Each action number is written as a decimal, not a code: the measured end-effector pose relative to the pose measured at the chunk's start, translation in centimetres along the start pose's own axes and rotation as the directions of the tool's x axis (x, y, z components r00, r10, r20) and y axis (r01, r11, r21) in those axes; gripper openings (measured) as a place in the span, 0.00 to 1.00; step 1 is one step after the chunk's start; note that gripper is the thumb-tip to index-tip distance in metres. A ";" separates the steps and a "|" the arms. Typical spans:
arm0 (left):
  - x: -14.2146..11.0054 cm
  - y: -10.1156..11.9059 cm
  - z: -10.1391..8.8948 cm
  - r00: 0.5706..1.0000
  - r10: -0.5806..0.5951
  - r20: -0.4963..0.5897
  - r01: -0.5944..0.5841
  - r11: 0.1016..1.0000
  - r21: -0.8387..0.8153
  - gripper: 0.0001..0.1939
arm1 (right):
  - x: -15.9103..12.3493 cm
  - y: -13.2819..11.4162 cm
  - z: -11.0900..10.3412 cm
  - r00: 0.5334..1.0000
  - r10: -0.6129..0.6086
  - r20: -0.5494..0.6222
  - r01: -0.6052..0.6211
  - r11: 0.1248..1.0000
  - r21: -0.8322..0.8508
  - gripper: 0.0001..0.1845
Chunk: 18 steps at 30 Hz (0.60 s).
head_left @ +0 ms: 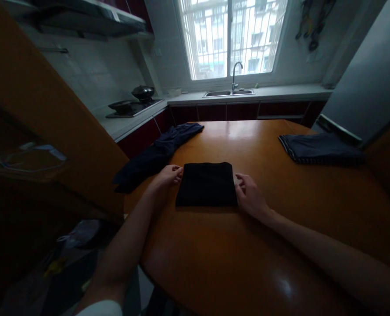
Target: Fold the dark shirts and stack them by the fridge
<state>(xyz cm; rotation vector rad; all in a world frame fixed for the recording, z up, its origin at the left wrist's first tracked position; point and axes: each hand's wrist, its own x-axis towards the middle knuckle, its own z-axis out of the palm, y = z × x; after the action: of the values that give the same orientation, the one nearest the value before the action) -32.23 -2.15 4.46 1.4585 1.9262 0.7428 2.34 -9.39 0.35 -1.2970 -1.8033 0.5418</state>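
Observation:
A black garment (pixel 206 184), folded into a neat flat rectangle, lies on the wooden table (pixel 300 210) in front of me. My left hand (pixel 171 174) is beside its left edge, with loosely bent fingers at the upper left corner. At the opposite edge, my right hand (pixel 248 194) rests with its fingers curved and slightly apart, close against the cloth. Neither hand visibly grips the fabric. What kind of garment it is cannot be made out.
Dark blue trousers (pixel 163 151) lie loosely over the table's left edge. Toward the right edge sits a folded dark grey garment (pixel 320 148). Beyond the table are a sink (pixel 229 93), a stove (pixel 135 109) with pans, and a fridge (pixel 366 74).

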 end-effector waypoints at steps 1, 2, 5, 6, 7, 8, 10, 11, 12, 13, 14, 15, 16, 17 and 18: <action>-0.7 0.3 0.0 0.998 -0.009 0.059 0.012 0.999 -0.037 0.18 | 0.4 0.1 0.4 0.999 0.047 0.020 -0.048 0.998 0.031 0.21; -1.3 0.5 -0.1 0.993 -0.013 0.119 0.022 0.997 -0.078 0.19 | 0.6 0.3 0.9 0.996 0.075 0.041 -0.078 0.995 0.059 0.22; -2.5 1.4 0.0 0.968 -0.027 0.249 0.069 0.985 -0.160 0.25 | 1.2 0.5 1.9 0.990 0.114 0.086 -0.124 0.985 0.123 0.25; -2.7 1.7 0.1 0.966 -0.040 0.256 0.084 0.983 -0.163 0.27 | 1.3 0.5 2.0 0.985 0.138 0.102 -0.151 0.980 0.133 0.27; -2.9 1.8 0.2 0.966 -0.059 0.251 0.102 0.981 -0.164 0.30 | 1.5 0.5 2.0 0.978 0.172 0.117 -0.188 0.973 0.138 0.29; -2.9 2.0 0.2 0.967 -0.076 0.242 0.119 0.978 -0.169 0.34 | 1.7 0.4 1.9 0.968 0.217 0.129 -0.234 0.962 0.140 0.31; -3.0 2.1 0.4 0.968 -0.088 0.236 0.138 0.970 -0.201 0.40 | 2.2 0.2 1.7 0.931 0.328 0.160 -0.351 0.924 0.152 0.33; -3.1 2.1 0.4 0.967 -0.077 0.243 0.134 0.964 -0.230 0.42 | 2.3 0.1 1.6 0.907 0.381 0.181 -0.409 0.898 0.160 0.34; -3.1 2.1 0.5 0.967 -0.053 0.249 0.119 0.958 -0.261 0.44 | 2.4 -0.1 1.6 0.885 0.418 0.206 -0.453 0.875 0.169 0.34; -3.2 2.2 0.5 0.968 -0.019 0.248 0.093 0.953 -0.289 0.46 | 2.4 -0.3 1.6 0.870 0.435 0.232 -0.477 0.860 0.179 0.33; -3.3 2.2 0.5 0.970 0.017 0.243 0.061 0.948 -0.311 0.47 | 2.3 -0.5 1.7 0.866 0.431 0.252 -0.482 0.855 0.191 0.33; -3.4 2.3 0.4 0.971 0.048 0.234 0.032 0.944 -0.329 0.48 | 2.2 -0.7 1.9 0.872 0.414 0.261 -0.470 0.858 0.207 0.34; -3.5 2.3 0.4 0.972 0.068 0.226 0.014 0.939 -0.344 0.49 | 2.0 -0.9 2.0 0.881 0.391 0.264 -0.452 0.862 0.229 0.35; -3.6 2.4 0.4 0.970 0.070 0.231 0.017 0.934 -0.356 0.51 | 1.8 -1.1 2.2 0.888 0.367 0.277 -0.436 0.863 0.254 0.37; -3.6 2.5 0.5 0.967 0.057 0.250 0.042 0.928 -0.371 0.53 | 1.7 -1.3 2.3 0.890 0.350 0.291 -0.429 0.859 0.279 0.38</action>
<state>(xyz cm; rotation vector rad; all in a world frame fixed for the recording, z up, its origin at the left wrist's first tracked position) -29.54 -5.00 6.45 1.2549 1.4871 0.8271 -0.48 -8.02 0.71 -1.4052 -1.5304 1.2198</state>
